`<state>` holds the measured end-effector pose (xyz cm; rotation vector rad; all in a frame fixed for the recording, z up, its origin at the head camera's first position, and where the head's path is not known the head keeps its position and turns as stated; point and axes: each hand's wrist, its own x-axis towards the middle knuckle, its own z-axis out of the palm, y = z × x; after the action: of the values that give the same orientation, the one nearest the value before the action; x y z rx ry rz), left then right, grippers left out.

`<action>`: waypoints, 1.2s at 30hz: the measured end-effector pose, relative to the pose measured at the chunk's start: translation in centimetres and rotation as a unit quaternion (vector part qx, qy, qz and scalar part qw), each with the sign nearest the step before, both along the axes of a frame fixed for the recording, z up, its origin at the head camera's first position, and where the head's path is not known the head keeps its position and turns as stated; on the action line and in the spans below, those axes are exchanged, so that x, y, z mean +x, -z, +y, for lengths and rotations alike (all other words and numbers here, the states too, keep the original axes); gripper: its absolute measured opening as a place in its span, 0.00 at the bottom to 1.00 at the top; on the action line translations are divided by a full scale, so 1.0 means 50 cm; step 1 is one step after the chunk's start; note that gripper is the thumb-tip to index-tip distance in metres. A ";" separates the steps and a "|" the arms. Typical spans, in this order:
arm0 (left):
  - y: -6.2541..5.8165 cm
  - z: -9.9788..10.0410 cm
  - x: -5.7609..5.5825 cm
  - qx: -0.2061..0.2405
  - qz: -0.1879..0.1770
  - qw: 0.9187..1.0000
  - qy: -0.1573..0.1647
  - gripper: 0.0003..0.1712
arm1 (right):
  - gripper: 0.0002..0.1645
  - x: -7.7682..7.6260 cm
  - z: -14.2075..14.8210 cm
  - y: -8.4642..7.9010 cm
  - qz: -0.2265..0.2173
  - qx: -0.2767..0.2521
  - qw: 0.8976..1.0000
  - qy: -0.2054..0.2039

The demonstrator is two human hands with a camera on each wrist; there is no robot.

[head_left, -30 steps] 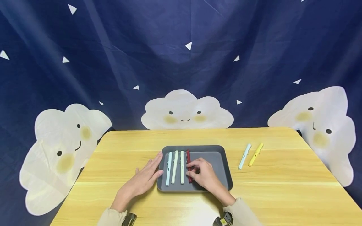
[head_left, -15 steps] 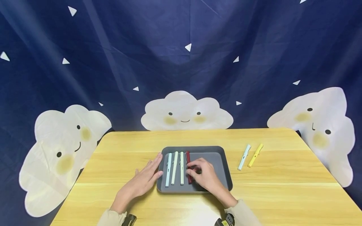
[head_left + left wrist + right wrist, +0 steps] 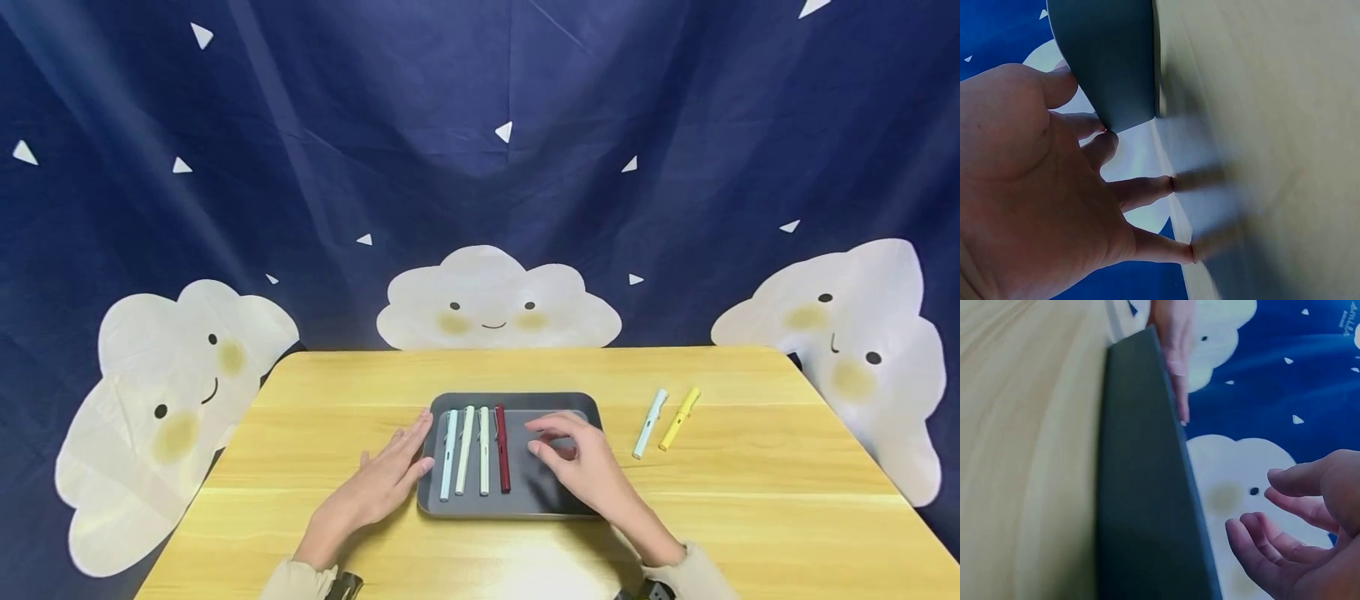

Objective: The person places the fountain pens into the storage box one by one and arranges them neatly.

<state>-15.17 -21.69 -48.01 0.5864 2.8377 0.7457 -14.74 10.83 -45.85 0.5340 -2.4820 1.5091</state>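
Note:
My left hand (image 3: 386, 475) rests against the left rim of a dark grey tray (image 3: 540, 502), fingers straight; the left wrist view has its thumb and fingertips at the tray's wall (image 3: 1107, 62). Inside the tray, a light blue pen (image 3: 448, 457), two pale green pens (image 3: 465, 450) and a dark red pen (image 3: 503, 450) lie side by side on the left. Over the tray's right part hovers my right hand (image 3: 585, 462), its fingers loosely bent and holding nothing. In the right wrist view, thumb and fingertips of the right hand (image 3: 1297, 525) stand apart.
To the right of the tray, a light blue pen (image 3: 650, 423) and a yellow pen (image 3: 680, 419) lie on the wooden table (image 3: 750, 467). A dark blue curtain (image 3: 480, 125) with cloud faces hangs behind the table.
My right hand has let go of the dark red pen and moved right, away from it. The red pen stays in the tray, and the left hand keeps its place.

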 end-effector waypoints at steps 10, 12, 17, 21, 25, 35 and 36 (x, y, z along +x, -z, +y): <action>0.002 0.005 0.002 -0.004 0.004 1.000 -0.001 0.37 | 0.14 0.009 0.063 -0.024 0.032 -0.016 0.999 0.030; 0.001 0.006 0.002 -0.004 0.006 1.000 -0.001 0.37 | 0.14 0.007 0.072 -0.027 0.033 -0.017 0.999 0.039; -0.002 0.004 0.004 -0.004 0.005 1.000 -0.001 0.38 | 0.14 -0.004 0.094 -0.033 0.036 -0.014 0.997 0.061; -0.003 0.000 0.005 -0.002 0.010 1.000 -0.003 0.38 | 0.15 -0.017 0.115 -0.033 0.043 -0.012 0.996 0.080; -0.002 -0.003 0.004 -0.002 0.010 1.000 -0.003 0.37 | 0.16 -0.027 0.138 -0.027 0.048 -0.003 0.993 0.106; 0.001 0.000 0.002 0.001 0.006 1.000 0.002 0.38 | 0.20 -0.046 0.207 -0.019 0.045 0.016 0.986 0.160; 0.001 0.000 0.002 0.001 0.006 1.000 0.002 0.38 | 0.20 -0.048 0.215 -0.017 0.042 0.018 0.985 0.166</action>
<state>-15.09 -21.67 -48.07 0.5989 2.8453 0.7454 -17.14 21.59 -45.00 0.1721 -2.3910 1.2868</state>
